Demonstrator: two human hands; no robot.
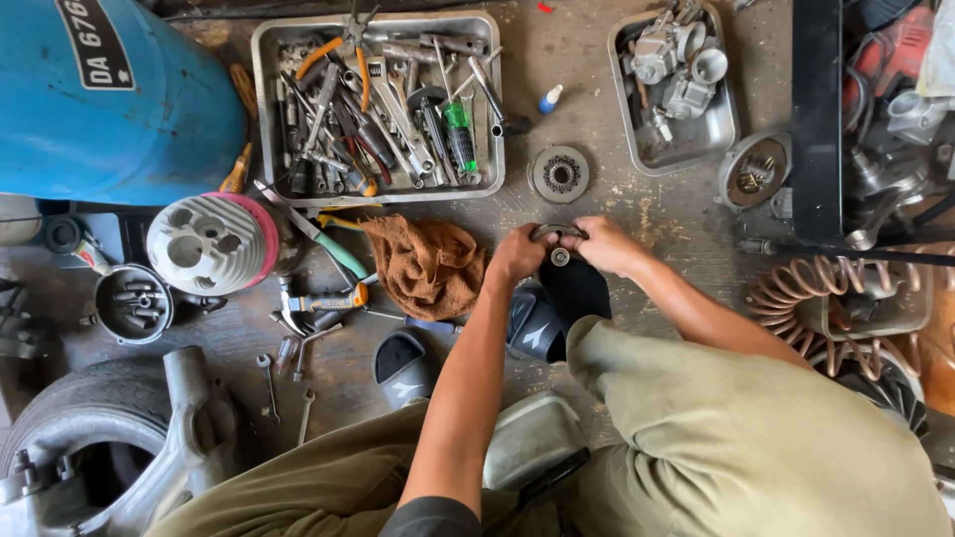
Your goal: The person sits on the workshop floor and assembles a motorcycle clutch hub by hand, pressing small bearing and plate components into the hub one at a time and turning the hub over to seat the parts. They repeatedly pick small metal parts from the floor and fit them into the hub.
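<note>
My left hand (515,256) and my right hand (605,245) meet over the wooden floor and both grip a small curved metal part (557,232) with a round piece (560,258) just below it. A round toothed metal disc (559,174) lies on the floor a little beyond the hands. A brown rag (428,264) sits crumpled just left of my left hand. My foot in a dark slipper (542,318) is under the hands.
A metal tray (267,60) full of pliers, wrenches and screwdrivers lies beyond the rag. A second tray (718,129) holds a carburettor. A blue tank (99,99), a finned cylinder (211,242), a tyre (80,418) and loose tools crowd the left. A coiled copper-coloured part (806,288) is at right.
</note>
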